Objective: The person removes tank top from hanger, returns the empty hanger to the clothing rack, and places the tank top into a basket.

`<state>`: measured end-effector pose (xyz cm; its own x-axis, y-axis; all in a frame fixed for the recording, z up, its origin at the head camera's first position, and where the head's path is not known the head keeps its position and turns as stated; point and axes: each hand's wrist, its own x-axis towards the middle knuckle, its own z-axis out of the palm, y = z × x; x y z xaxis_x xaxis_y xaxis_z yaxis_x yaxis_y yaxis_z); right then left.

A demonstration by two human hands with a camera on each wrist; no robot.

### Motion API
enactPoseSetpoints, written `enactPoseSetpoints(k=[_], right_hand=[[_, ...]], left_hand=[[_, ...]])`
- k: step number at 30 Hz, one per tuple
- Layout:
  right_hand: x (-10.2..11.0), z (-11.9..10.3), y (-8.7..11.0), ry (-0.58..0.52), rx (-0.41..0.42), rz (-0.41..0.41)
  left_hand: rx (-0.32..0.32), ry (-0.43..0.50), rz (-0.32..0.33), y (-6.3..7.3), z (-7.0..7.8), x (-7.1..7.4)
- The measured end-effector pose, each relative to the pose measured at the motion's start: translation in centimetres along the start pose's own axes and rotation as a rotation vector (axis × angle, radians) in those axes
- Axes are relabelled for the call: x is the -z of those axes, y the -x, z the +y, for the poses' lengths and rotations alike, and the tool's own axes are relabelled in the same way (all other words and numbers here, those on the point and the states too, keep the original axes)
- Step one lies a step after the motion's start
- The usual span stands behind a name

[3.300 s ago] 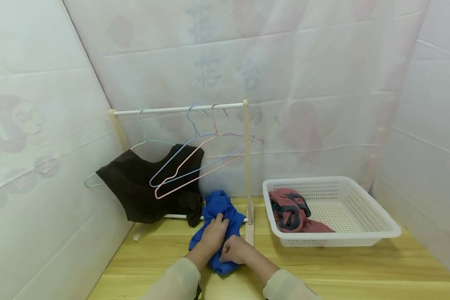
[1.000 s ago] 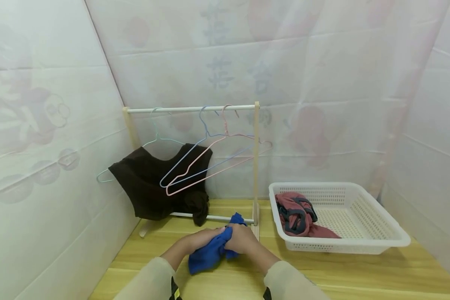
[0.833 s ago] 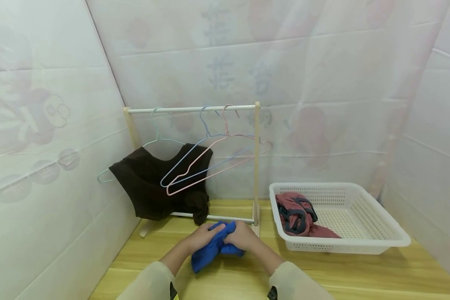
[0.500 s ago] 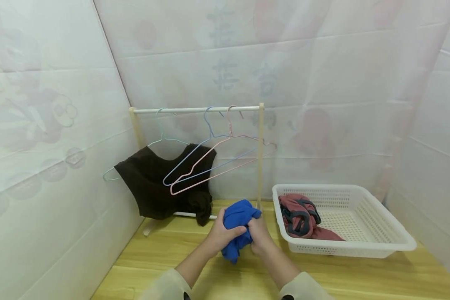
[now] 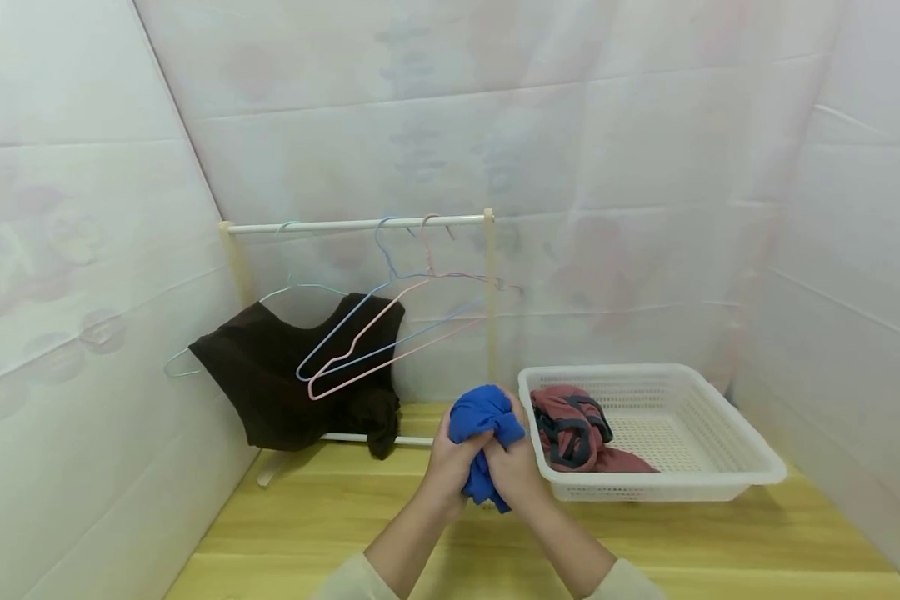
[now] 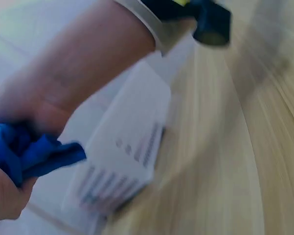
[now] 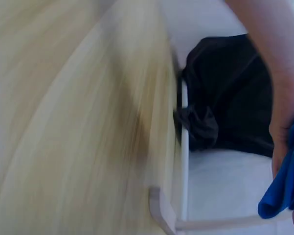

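Both hands hold a bunched blue cloth garment [image 5: 482, 414] above the table, in front of the rack's right post. My left hand [image 5: 447, 467] grips it from the left, thumb across its front. On the other side my right hand [image 5: 516, 467] clasps it, and the two thumbs nearly meet. A loose tail of the cloth hangs below the hands. In the left wrist view a blue fold [image 6: 54, 159] pokes out past the fingers. The right wrist view shows the blue cloth [image 7: 286, 181] at its right edge, with most of that hand cut off.
A small rack [image 5: 345, 225] carries a dark top [image 5: 292, 367] on a green hanger, plus a blue hanger [image 5: 345, 321] and a pink hanger [image 5: 375, 319]. At right stands a white basket [image 5: 750, 467] holding a reddish garment [image 5: 570, 425] with dark trim. White sheets wall the wooden table [image 5: 330, 533].
The blue garment has been lifted off the table and gathered into a compact bundle between both hands. Since half a second ago, the head view has shifted and the hands sit closer to the basket.
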<state>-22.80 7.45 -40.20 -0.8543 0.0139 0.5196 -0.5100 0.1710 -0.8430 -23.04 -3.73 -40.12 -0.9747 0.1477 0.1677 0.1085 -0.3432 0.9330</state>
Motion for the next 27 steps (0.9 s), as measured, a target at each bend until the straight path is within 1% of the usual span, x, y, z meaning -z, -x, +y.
enactPoseSetpoints(k=[2,3,4,6,8,9,10,11,13,14,15,17,18,19,20,21,22,23,24,26,27], right_hand=[[0.4,0.0,0.2,0.184,0.157,0.032],[0.6,-0.1,0.4,0.264,0.225,0.039],[0.9,-0.1,0.6,0.340,0.291,0.035],[1.7,-0.3,0.8,0.415,0.399,-0.024],[2.7,-0.2,0.7,0.473,0.468,-0.095],[3.3,-0.1,0.6,0.500,0.485,-0.123],[4.0,0.2,0.4,0.523,0.503,-0.139],[4.8,0.4,0.2,0.544,0.518,-0.144],[6.5,1.3,-0.3,0.580,0.567,-0.127],[7.3,1.8,-0.6,0.593,0.599,-0.108],[8.1,2.2,-0.8,0.602,0.637,-0.079],[9.5,3.1,-1.3,0.615,0.711,-0.008],[10.1,3.4,-1.6,0.616,0.741,0.036],[10.7,3.8,-1.8,0.625,0.758,0.086],[11.4,4.1,-2.1,0.633,0.754,0.139],[12.2,4.3,-2.4,0.639,0.739,0.194],[13.1,4.6,-2.8,0.647,0.711,0.251],[14.0,4.8,-3.2,0.657,0.668,0.303],[15.1,5.0,-3.6,0.678,0.616,0.347],[16.6,5.8,-4.6,0.708,0.498,0.402],[17.4,6.3,-5.0,0.718,0.441,0.418]], left_hand=[[0.017,0.043,0.017,0.0,0.3,-0.7],[0.022,0.064,0.013,0.0,0.4,-1.0],[0.037,0.088,0.014,0.0,0.6,-1.3],[0.065,0.130,-0.006,-0.3,0.9,-1.7],[0.101,0.158,-0.074,-0.8,1.1,-2.1],[0.125,0.162,-0.116,-1.1,1.1,-2.3],[0.157,0.155,-0.152,-1.3,1.1,-2.5],[0.175,0.149,-0.202,-1.6,1.0,-2.7],[0.213,0.139,-0.312,-1.9,0.6,-3.3],[0.223,0.134,-0.359,-2.1,0.3,-3.7],[0.230,0.136,-0.391,-2.2,0.1,-4.2],[0.215,0.145,-0.447,-2.5,-0.5,-5.3],[0.198,0.140,-0.465,-2.6,-0.8,-5.8],[0.169,0.113,-0.471,-2.9,-1.1,-6.4],[0.117,0.051,-0.471,-3.1,-1.5,-7.0],[0.064,-0.041,-0.471,-3.4,-2.0,-7.5],[0.003,-0.176,-0.473,-3.6,-2.5,-7.9],[-0.061,-0.349,-0.473,-3.7,-3.1,-8.2],[-0.124,-0.542,-0.468,-3.9,-3.8,-8.6],[-0.232,-0.962,-0.455,-3.9,-5.1,-8.5],[-0.275,-1.144,-0.458,-4.0,-5.8,-8.4]])
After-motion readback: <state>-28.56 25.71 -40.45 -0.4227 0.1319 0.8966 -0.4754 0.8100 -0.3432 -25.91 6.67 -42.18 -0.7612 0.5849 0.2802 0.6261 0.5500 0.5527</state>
